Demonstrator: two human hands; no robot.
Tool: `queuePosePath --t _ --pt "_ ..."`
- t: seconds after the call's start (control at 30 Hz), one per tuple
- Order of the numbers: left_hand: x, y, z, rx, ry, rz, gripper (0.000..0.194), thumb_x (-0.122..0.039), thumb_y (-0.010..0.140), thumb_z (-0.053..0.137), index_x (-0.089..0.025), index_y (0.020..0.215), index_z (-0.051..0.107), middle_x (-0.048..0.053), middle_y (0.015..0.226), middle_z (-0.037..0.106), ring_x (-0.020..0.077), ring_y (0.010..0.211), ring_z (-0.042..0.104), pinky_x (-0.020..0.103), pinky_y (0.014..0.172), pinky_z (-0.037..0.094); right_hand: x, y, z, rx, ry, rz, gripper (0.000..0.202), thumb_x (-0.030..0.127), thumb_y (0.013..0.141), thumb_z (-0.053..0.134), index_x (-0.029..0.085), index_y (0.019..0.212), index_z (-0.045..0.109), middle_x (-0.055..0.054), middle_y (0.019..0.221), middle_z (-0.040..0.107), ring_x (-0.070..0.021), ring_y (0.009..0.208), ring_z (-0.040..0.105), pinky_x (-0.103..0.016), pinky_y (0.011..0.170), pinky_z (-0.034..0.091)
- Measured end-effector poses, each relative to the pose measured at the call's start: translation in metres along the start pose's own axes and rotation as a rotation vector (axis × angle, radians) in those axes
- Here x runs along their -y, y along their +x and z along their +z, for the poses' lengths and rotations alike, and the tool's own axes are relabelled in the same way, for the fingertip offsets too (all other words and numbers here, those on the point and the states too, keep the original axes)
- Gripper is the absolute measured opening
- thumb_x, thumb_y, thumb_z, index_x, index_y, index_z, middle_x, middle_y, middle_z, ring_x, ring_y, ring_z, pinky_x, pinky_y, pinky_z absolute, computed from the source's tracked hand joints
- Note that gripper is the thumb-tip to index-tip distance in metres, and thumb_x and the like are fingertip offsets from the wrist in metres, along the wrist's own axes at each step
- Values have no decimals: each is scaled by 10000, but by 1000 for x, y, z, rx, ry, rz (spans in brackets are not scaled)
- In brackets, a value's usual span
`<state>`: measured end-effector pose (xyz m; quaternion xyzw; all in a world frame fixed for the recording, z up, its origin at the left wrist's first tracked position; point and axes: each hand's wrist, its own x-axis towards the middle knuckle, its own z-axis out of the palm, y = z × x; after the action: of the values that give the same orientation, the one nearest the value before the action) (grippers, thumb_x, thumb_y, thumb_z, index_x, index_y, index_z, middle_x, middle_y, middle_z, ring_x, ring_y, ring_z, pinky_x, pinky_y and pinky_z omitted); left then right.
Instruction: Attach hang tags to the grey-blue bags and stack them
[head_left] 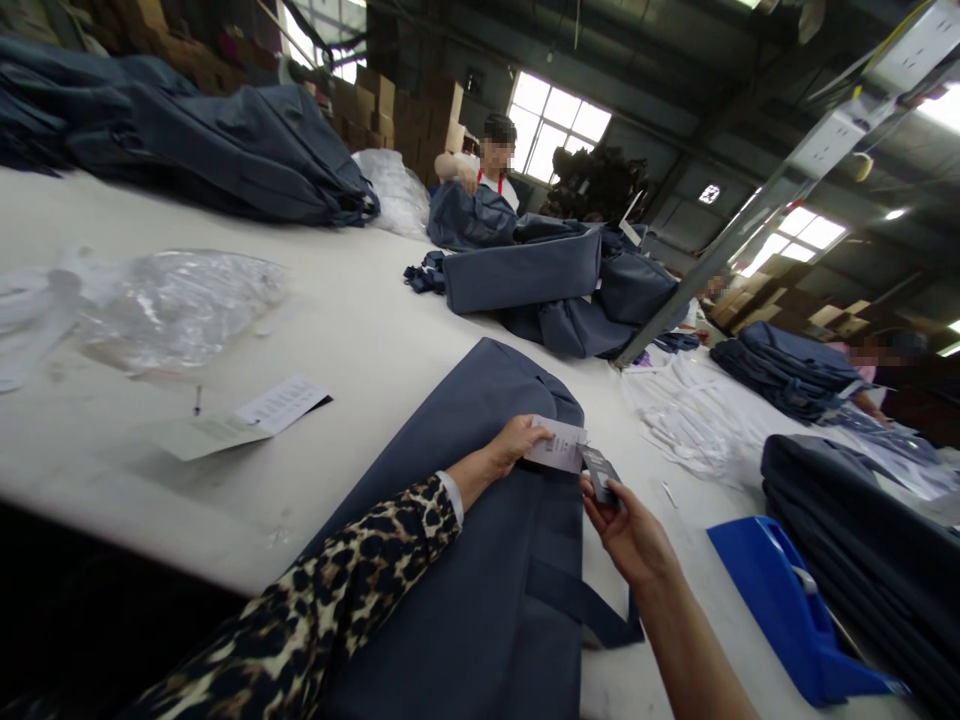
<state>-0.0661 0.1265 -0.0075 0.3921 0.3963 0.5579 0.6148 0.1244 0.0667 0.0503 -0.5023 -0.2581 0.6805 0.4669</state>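
A dark blue-grey bag lies flat on the white table in front of me, its strap loop sticking out at the right. My left hand pinches a white printed tag above the bag. In my right hand is a small dark grey tag, gripped between thumb and fingers. The two tags meet near their edges; how they are joined is too small to make out. The left arm, in a leopard-print sleeve, crosses over the bag.
Folded white cards and clear plastic bags lie to the left. A blue dustpan-like tool rests at right beside stacked bags. More bags pile up ahead by a slanted metal post. A person stands behind them.
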Motion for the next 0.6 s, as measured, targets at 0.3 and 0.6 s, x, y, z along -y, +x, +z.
queuePosePath --t 0.3,0.6 --pt "-9 -7 4 44 199 148 221 -357 704 622 -169 758 518 -29 650 563 110 557 526 208 529 394 -2 -5 19 103 202 -29 209 130 932 480 146 1064 641 -85 915 763 -154 763 736 -227 578 600" --pt "-23 -21 13 -89 536 532 48 -199 822 515 -182 843 554 -53 706 526 109 672 493 219 652 378 24 -15 9 29 542 -58 310 116 1006 307 77 1174 565 -88 865 737 -53 642 675 -107 536 550"
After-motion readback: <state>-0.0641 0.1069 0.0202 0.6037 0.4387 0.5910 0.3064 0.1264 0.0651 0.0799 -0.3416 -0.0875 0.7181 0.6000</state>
